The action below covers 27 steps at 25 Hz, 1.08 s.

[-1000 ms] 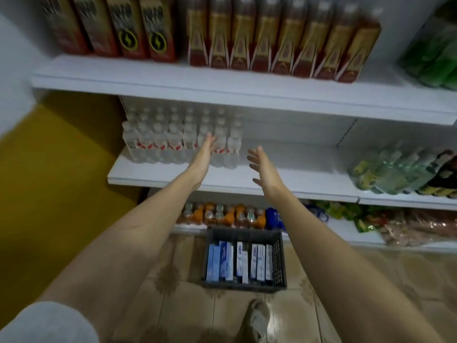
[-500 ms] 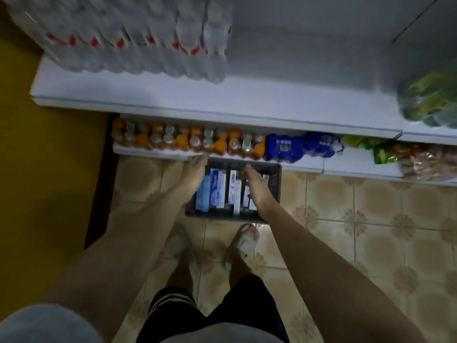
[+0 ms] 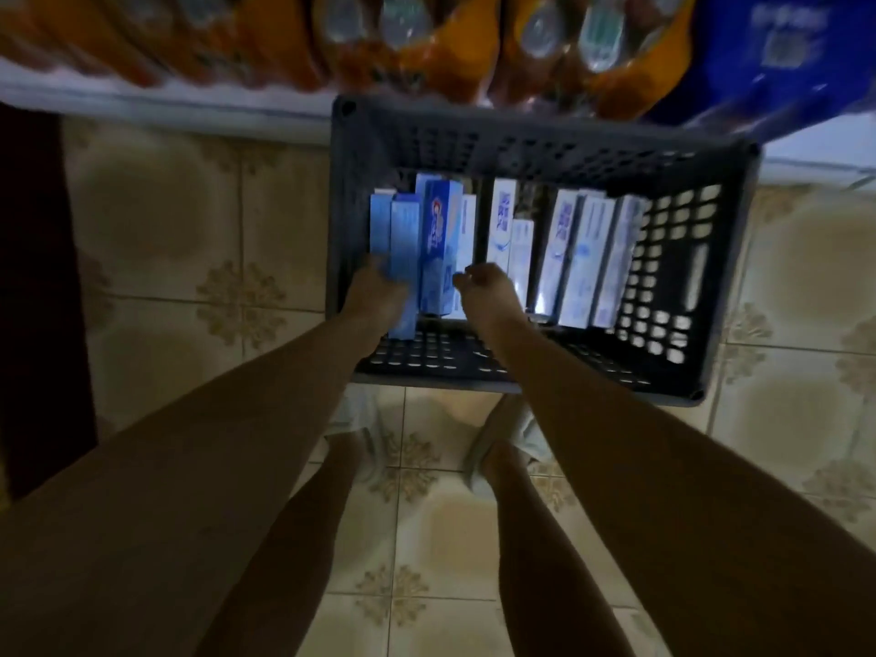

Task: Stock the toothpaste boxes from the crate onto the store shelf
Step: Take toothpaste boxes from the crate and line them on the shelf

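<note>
1. the toothpaste boxes (image 3: 502,244) are lying in a row inside the grey crate (image 3: 535,139), their long axes running from the near wall toward the shelf, narrow sides facing up.
2. the left group is showing light and deeper blue; the right group is showing white with blue print. lettering is too blurred to read.
3. the left hand (image 3: 379,296) is curling its fingers around the near ends of the light blue boxes (image 3: 396,230) at the crate's left.
4. the right hand (image 3: 488,286) is sitting just right of the deeper blue box (image 3: 438,239), fingers curled; i cannot tell whether it is gripping anything.
5. the crate is resting on the tiled floor (image 3: 189,220), against the bottom shelf (image 3: 166,99) holding orange bottles (image 3: 426,45).
</note>
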{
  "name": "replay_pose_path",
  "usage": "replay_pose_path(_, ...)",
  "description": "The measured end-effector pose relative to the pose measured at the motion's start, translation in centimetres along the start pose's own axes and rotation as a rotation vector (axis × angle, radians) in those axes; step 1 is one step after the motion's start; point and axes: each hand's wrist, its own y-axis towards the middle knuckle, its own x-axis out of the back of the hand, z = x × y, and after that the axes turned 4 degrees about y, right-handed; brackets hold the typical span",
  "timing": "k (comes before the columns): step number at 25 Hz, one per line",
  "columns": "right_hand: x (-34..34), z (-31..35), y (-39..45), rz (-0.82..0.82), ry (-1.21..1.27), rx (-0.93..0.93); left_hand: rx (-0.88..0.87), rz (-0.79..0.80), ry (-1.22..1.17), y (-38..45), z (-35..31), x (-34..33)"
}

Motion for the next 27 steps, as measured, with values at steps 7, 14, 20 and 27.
replay_pose_path(7, -2.9, -2.8, 11.4, -0.056, 0.000, 0.031, -0.046, -0.184, 0.099, 7.0, 4.2, -5.0)
replay_pose_path(14, -4.4, -3.9, 12.9, -0.067, 0.023, 0.052, -0.079, -0.322, 0.466, 8.4, 2.7, -5.6)
replay_pose_path(20, 0.3, -5.1, 10.2, 0.024, 0.329, -0.114, -0.107, -0.174, 0.249, 7.7, 2.1, -3.6)
replay_pose_path(27, 4.8, -4.8, 5.8, 0.092, 0.471, -0.177, 0.208, 0.212, -0.494, 4.0, 1.1, -1.5)
